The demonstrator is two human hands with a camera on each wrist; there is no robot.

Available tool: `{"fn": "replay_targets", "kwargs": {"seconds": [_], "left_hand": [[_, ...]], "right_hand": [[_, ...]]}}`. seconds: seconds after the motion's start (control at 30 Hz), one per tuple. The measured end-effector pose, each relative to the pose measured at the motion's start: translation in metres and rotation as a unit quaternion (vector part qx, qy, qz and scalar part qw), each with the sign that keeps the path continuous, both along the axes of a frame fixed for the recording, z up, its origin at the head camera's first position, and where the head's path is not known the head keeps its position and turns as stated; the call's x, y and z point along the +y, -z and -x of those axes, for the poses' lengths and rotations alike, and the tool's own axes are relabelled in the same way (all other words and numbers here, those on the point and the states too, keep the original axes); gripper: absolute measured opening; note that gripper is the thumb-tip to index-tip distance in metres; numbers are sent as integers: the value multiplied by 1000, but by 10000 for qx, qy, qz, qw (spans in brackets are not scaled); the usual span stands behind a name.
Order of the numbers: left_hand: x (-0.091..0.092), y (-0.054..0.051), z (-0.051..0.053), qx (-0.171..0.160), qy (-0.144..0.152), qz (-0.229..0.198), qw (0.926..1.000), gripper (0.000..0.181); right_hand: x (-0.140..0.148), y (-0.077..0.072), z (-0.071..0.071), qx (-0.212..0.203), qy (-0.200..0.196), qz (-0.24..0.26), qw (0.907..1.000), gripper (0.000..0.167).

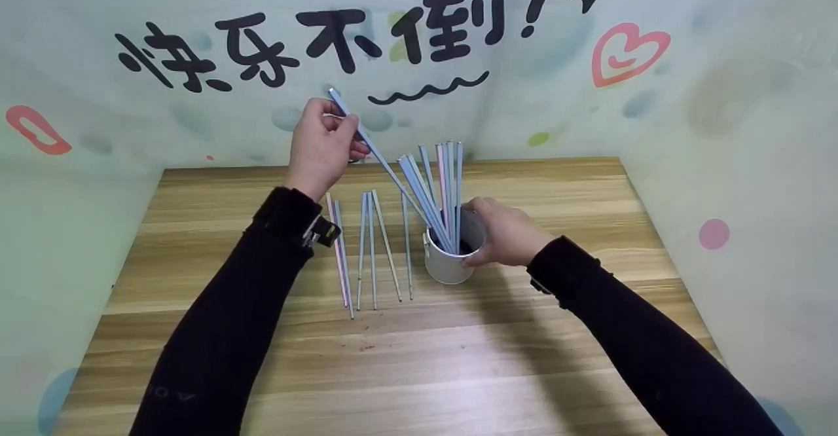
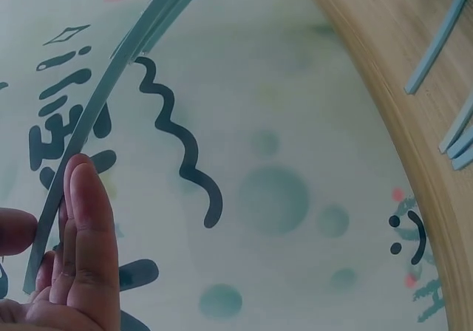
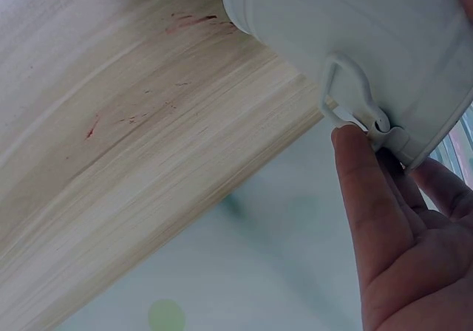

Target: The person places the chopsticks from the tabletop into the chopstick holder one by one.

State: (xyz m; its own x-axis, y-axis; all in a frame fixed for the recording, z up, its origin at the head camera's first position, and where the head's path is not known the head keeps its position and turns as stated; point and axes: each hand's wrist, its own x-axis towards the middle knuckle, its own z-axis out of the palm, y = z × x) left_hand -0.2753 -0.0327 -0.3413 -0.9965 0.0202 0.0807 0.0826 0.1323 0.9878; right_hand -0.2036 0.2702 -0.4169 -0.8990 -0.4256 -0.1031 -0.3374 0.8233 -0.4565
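My left hand (image 1: 321,145) pinches a light blue chopstick (image 1: 383,159) near its upper end, between thumb and fingers. The chopstick slants down to the right, its lower end inside a small white bucket (image 1: 448,271). Several blue, green and pink chopsticks (image 1: 440,174) lean in that bucket. My right hand (image 1: 514,234) grips the bucket's right side at the rim. In the right wrist view, fingers (image 3: 362,190) touch the bucket wall beside a wire loop handle (image 3: 355,76). The left wrist view shows the thumb and fingers on either side of the held chopstick (image 2: 92,117).
Left of the bucket, several loose chopsticks (image 1: 373,253) lie on the wooden table (image 1: 366,377), among them a pink one (image 1: 338,259). A printed backdrop (image 1: 524,115) with black lettering stands behind the table's far edge. Small dark marks are on the tabletop.
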Motion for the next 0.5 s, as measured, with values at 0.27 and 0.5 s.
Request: {"fn": "replay_targets", "kwargs": {"seconds": [0.27, 0.5], "left_hand": [[8, 5, -1, -119, 68, 310, 9994, 18], [14, 11, -2, -137, 175, 562, 9982, 22]], "right_hand": [[0, 1, 1, -34, 15, 5, 10000, 90], [-1, 0, 0, -25, 33, 21, 10000, 91]]}}
